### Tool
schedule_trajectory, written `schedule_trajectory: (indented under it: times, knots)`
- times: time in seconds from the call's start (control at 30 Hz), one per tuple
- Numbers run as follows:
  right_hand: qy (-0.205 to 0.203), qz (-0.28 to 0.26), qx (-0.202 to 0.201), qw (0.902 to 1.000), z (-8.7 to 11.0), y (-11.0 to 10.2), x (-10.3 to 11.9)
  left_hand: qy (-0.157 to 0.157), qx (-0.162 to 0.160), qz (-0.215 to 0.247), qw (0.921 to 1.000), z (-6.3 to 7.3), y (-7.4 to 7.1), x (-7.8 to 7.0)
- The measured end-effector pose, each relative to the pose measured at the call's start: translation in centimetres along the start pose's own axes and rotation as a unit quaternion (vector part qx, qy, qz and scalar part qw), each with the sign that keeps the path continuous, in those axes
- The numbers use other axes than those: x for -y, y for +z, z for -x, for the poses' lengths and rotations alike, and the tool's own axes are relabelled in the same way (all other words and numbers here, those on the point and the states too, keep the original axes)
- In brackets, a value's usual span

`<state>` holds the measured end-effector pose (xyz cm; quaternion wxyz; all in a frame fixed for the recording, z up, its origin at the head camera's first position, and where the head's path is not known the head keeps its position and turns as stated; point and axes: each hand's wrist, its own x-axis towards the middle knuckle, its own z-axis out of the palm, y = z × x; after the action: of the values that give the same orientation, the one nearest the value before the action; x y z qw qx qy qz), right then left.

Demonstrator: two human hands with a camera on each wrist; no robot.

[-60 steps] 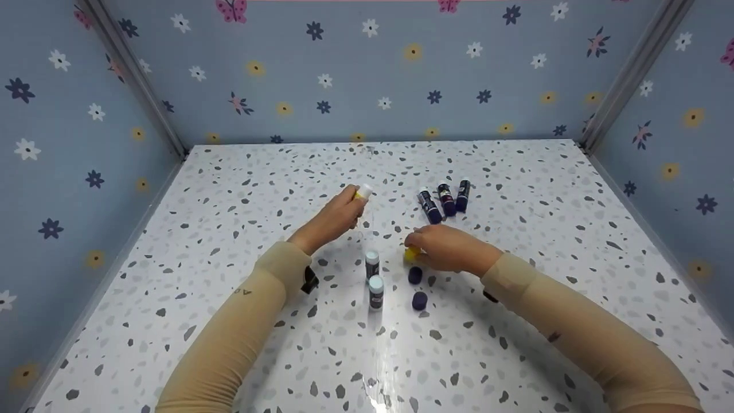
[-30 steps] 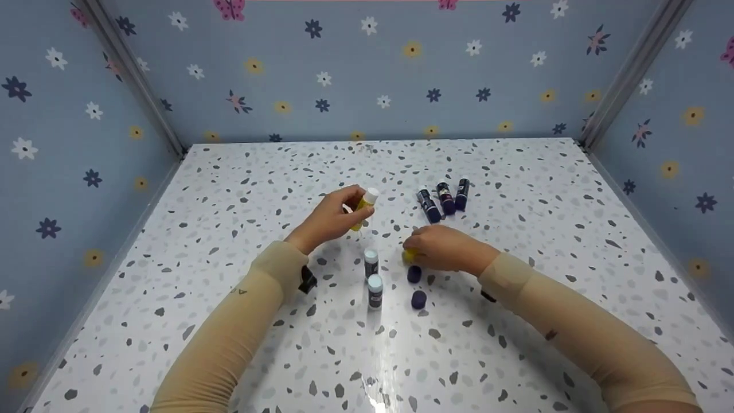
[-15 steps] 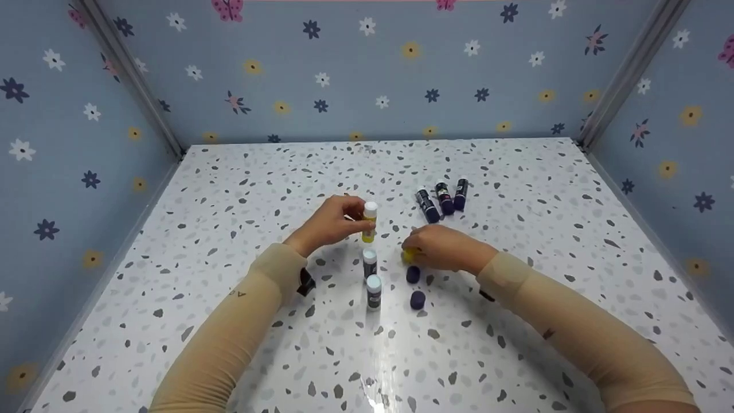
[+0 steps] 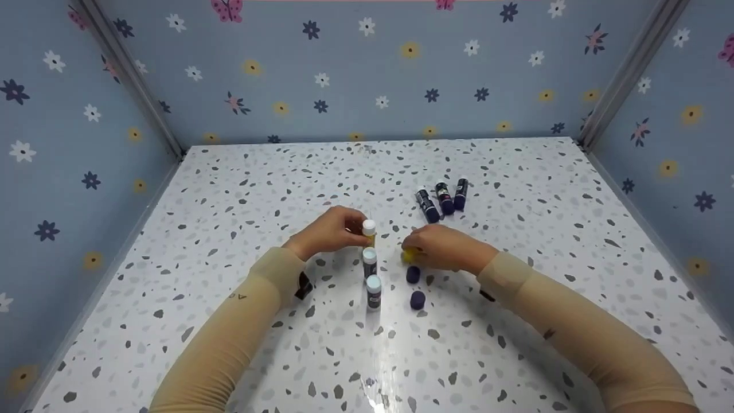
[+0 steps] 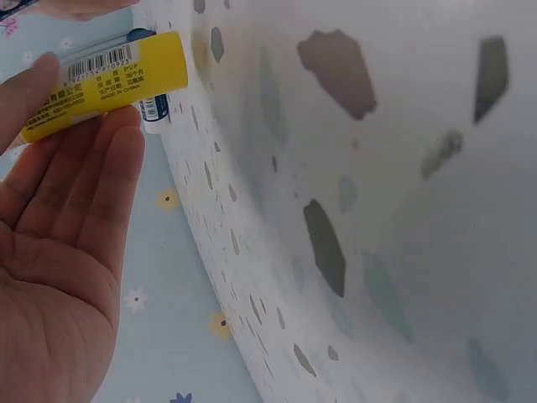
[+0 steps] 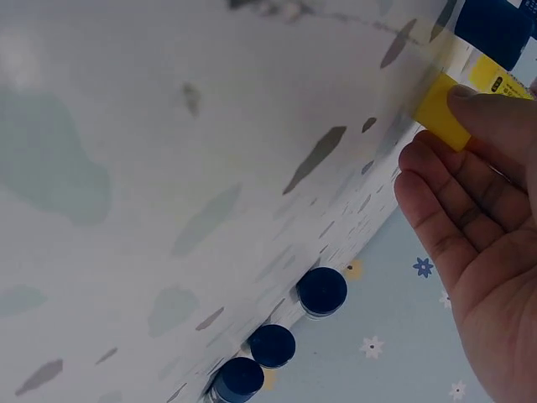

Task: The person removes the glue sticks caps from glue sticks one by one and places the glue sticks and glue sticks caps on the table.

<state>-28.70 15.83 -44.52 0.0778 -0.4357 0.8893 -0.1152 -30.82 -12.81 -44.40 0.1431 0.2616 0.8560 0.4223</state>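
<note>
My left hand (image 4: 332, 232) holds a yellow glue stick (image 5: 117, 80) upright between thumb and fingers, its white top (image 4: 369, 225) uppermost. Its yellow base is close to the tabletop; whether it touches, I cannot tell. With thumb and fingers, my right hand (image 4: 441, 248) pinches a yellow cap (image 6: 442, 113) at the table surface. Two dark glue sticks stand uncapped in front of the yellow one, the farther glue stick (image 4: 370, 265) and the nearer glue stick (image 4: 374, 297). Right of them are two dark blue caps, a farther cap (image 4: 413, 275) and a nearer cap (image 4: 417, 300).
Three capped dark glue sticks lie side by side at the back right: a left one (image 4: 427, 205), a middle one (image 4: 444, 198) and a right one (image 4: 461, 194). The speckled white table (image 4: 258, 189) is enclosed by flower-patterned blue walls (image 4: 367, 69).
My left hand has turned the yellow glue stick from tilted to upright and lowered it toward the table, behind the two standing glue sticks. The right hand stays almost still with the cap.
</note>
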Motion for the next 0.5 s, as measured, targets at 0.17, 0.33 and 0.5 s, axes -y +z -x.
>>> schedule_trajectory:
  times: [0.17,0.33,0.5]
  knots:
    - [0.011,-0.004,0.0,0.9999,-0.1,0.09,-0.19,-0.003,0.011,-0.002,0.9999,-0.07,0.05,0.07]
    - [0.02,-0.001,0.008,0.9998,-0.14,-0.03,-0.12,-0.001,0.018,0.0,0.9998,0.02,-0.12,-0.03]
    - [0.022,0.007,0.016,0.9996,-0.23,-0.07,0.01,0.002,0.029,0.0,0.9996,0.01,-0.15,0.13]
